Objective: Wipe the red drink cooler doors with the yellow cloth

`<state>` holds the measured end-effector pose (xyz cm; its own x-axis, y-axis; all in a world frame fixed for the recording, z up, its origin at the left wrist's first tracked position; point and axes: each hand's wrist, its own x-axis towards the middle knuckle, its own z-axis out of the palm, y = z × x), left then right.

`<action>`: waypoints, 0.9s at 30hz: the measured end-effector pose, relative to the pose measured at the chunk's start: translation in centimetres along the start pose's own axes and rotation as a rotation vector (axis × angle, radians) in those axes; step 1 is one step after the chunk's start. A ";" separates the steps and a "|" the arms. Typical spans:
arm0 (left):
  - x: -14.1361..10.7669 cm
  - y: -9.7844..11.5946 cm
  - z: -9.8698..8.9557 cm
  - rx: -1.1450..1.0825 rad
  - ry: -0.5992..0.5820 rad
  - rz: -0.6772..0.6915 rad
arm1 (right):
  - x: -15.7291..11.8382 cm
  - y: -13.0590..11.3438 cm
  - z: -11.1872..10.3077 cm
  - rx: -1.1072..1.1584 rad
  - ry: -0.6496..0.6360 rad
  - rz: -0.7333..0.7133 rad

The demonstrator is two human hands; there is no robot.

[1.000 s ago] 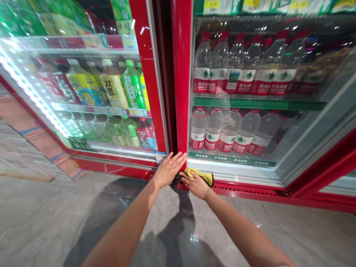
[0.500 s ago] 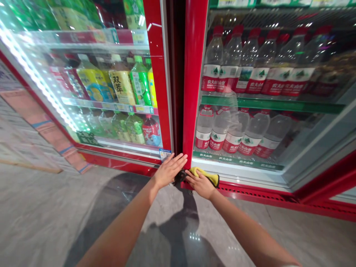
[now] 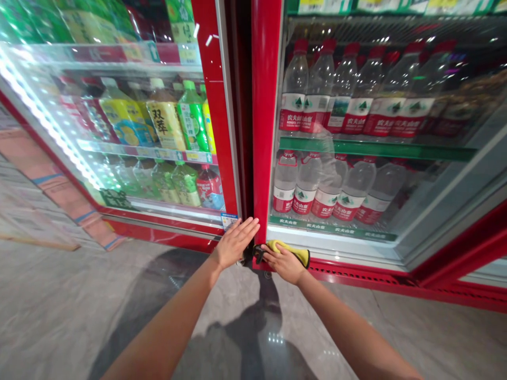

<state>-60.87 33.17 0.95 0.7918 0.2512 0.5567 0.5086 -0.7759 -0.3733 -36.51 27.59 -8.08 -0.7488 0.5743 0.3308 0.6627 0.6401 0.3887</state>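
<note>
My right hand (image 3: 284, 263) presses a yellow cloth with a dark edge (image 3: 298, 254) against the lower red frame of the right drinks fridge (image 3: 264, 132). A small black part (image 3: 258, 253) shows beside its fingertips at the frame's bottom corner. My left hand (image 3: 236, 244) lies flat with fingers stretched out, at the lower corner of the left fridge's red door frame (image 3: 227, 179), close to the gap between the two fridges. It holds nothing. A small blue and white label (image 3: 228, 220) sits just above it.
Bottled water with red caps (image 3: 295, 111) stands on the right fridge's shelves. The left fridge holds tea and juice bottles (image 3: 163, 119). Stacked cartons (image 3: 51, 179) are at the far left. Grey floor tiles (image 3: 150, 295) lie below, with my shadow across them.
The whole view has shifted, so the fridges and both hands appear slightly farther left. Against the fridges, the hands stay nearly in place; more of the black part shows by my right fingertips.
</note>
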 end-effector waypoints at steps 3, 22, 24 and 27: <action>0.6 0.3 0.1 0.006 0.036 -0.038 | -0.3 1.2 -1.1 -0.004 0.044 0.069; 3.0 2.2 0.5 -0.008 0.110 -0.009 | -8.3 4.5 -4.3 -0.077 0.065 0.214; 3.2 2.4 0.6 -0.002 0.114 0.025 | -9.2 3.8 -3.5 -0.079 0.017 0.156; 3.7 2.8 0.8 0.012 0.123 0.052 | -8.8 3.7 -3.3 -0.084 -0.038 0.071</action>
<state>-56.19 32.41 1.36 0.7701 0.1372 0.6230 0.4726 -0.7786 -0.4127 -27.50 23.27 -6.74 -0.6980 0.6369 0.3274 0.7095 0.5530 0.4368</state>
